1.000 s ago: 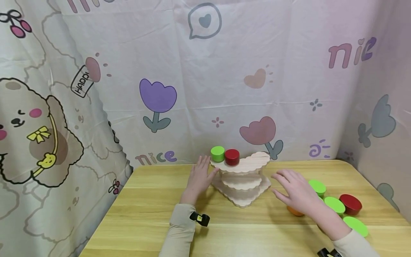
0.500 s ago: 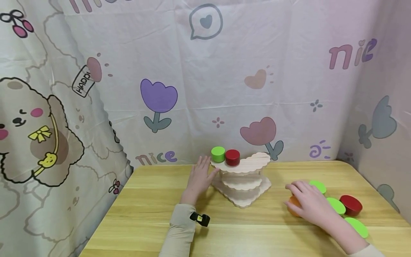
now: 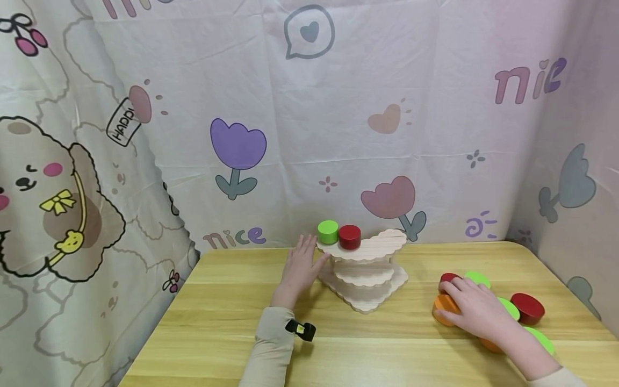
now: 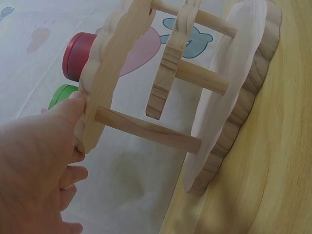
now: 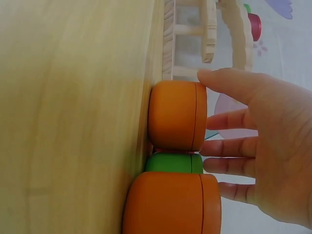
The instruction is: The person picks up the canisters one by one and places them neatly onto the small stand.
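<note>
A light wooden tiered stand [image 3: 369, 250] with scalloped edges stands at the back of the table. On its top tier sit a green round piece [image 3: 328, 232] and a red one [image 3: 350, 237]. My left hand [image 3: 298, 271] rests against the stand's left corner, thumb at the top tier's edge, other fingers extended beyond it. My right hand [image 3: 476, 306] reaches over an orange round pot [image 5: 178, 116] with a lid-like seam. Its thumb is at the lid's edge, and the other fingertips come right up to the lids.
Around the right hand stand more round pieces: red [image 3: 528, 308], green [image 3: 540, 341], green [image 3: 477, 278] and a second orange one [image 5: 168, 204]. A patterned cloth [image 3: 309, 107] hangs behind the wooden table [image 3: 222, 322].
My right hand has moved right and down from beside the stand to the orange pot, uncovering a red piece behind it. The left hand stays at the stand's corner.
</note>
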Tool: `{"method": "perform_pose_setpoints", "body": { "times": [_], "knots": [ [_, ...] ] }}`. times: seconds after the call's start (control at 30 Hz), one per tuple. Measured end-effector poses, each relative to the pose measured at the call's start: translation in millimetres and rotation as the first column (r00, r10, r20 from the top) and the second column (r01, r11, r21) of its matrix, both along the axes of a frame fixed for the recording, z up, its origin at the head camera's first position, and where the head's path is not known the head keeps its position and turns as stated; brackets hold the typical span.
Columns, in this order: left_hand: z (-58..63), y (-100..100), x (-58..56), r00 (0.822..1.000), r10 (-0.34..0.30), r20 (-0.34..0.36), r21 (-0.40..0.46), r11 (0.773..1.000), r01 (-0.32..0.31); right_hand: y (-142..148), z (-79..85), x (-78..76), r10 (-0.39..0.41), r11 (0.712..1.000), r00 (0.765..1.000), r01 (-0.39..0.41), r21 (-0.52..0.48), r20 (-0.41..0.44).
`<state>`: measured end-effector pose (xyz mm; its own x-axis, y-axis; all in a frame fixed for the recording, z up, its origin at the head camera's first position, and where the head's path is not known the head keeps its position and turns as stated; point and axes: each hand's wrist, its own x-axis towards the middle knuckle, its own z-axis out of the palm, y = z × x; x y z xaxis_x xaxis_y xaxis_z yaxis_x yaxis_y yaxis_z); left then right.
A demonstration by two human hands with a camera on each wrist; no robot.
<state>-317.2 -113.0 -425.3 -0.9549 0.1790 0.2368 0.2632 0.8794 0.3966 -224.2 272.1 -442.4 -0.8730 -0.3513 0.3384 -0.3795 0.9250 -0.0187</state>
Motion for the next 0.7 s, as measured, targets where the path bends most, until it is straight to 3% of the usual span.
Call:
{"method": "perform_pose_setpoints", "body": {
  "times": [0.47,0.7],
  "knots": [
    [-3.1,-0.6,-2.0,1.000,0.000,0.003,-0.010,1.000,0.000,3.6,-4.7,-0.9,0.021,0.998,0.999,-0.023,0.050,0.048],
    [-3.2,-0.2,-2.6,1.000,-0.003,-0.005,-0.005,1.000,0.003,3.6,-3.2,-1.6,0.048,0.998,0.998,-0.049,0.032,0.031]
  ]
}}
